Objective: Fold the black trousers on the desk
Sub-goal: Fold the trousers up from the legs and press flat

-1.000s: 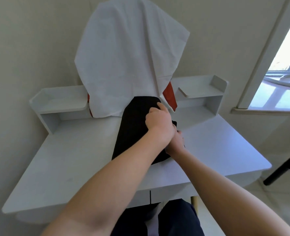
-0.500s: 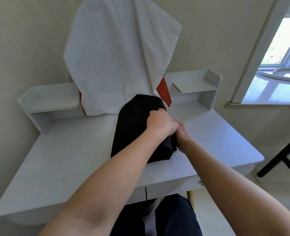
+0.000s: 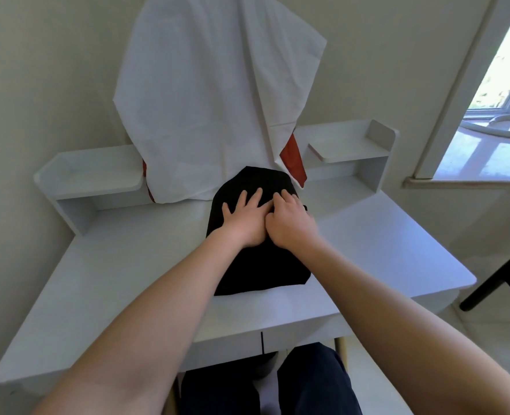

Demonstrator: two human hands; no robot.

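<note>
Grip, left hand (image 3: 243, 220): none taken; fingers straight and spread, palm pressing flat on the cloth. Grip, right hand (image 3: 289, 223): fingers bent with tips on the cloth, just beside the left hand; whether they pinch a fold cannot be told. Item: black trousers (image 3: 256, 265), folded to a compact oblong that lies lengthwise at the middle of the counter (image 3: 128, 280). The near end sits back from the front edge and the far end meets the hem of a white cloth (image 3: 212, 100). Step, as judged: flattening a fold already laid, with the task near its end. Risks, as judged: uneven pressure could slide the top layer sideways and skew the edges. Air trapped under the layers could let the bundle spring open once the hands lift. A push away from the body could run the far end under the white cloth and drag it. Surroundings: the white cloth hangs over a red item (image 3: 292, 157) at the back, with a left shelf (image 3: 98, 181) and a right shelf (image 3: 346, 145) flanking it. Room: bare counter on both sides of the trousers and in front; tight only at the back. Beyond the right edge are a window sill (image 3: 472, 163) and a black stand (image 3: 499, 274), well apart.
</note>
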